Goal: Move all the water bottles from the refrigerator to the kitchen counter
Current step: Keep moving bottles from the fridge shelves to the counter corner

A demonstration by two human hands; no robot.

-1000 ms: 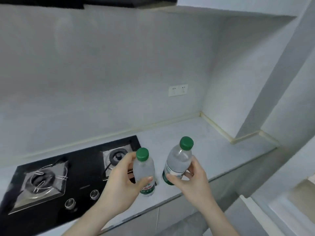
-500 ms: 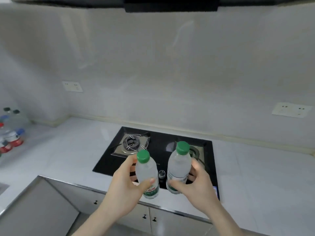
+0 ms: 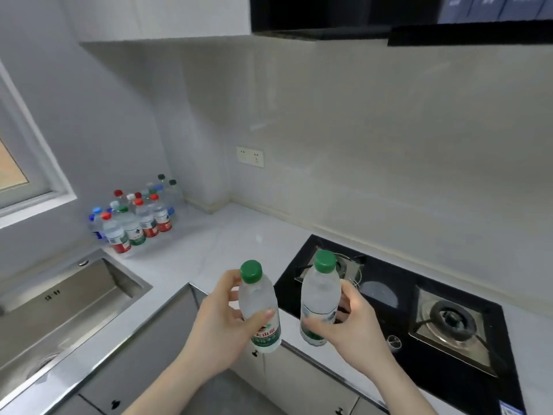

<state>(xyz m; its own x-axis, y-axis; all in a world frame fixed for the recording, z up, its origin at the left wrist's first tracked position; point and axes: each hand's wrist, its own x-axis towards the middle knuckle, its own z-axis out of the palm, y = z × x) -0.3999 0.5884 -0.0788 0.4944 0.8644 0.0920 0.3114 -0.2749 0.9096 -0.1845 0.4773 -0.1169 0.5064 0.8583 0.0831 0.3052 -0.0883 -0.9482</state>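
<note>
A: What is the biggest thing here?
B: The desk [image 3: 227,235], pale and L-shaped; a steel sink [image 3: 59,307] is sunk into its left arm and a black gas hob [image 3: 449,339] into its right.
A: And on it?
B: A cluster of bottles [image 3: 134,217] with red, blue and green caps stands upright in the far left corner, just beyond the sink; that looks like the drop-off spot.
A: The hands?
B: The left hand [image 3: 221,327] is curled round the left bottle [image 3: 260,310], thumb across its front; the right hand [image 3: 353,327] wraps the right bottle [image 3: 320,301], fingers behind, thumb low; both bottles are green-capped, near upright with caps up, held in the air above the desk's front edge beside the hob.
A: Which way must they travel?
B: Up and to the left, away from the body; the cluster lies well apart from both hands; the left hand is nearer, so I judge its bottle lands first, set down standing beside the others.
</note>
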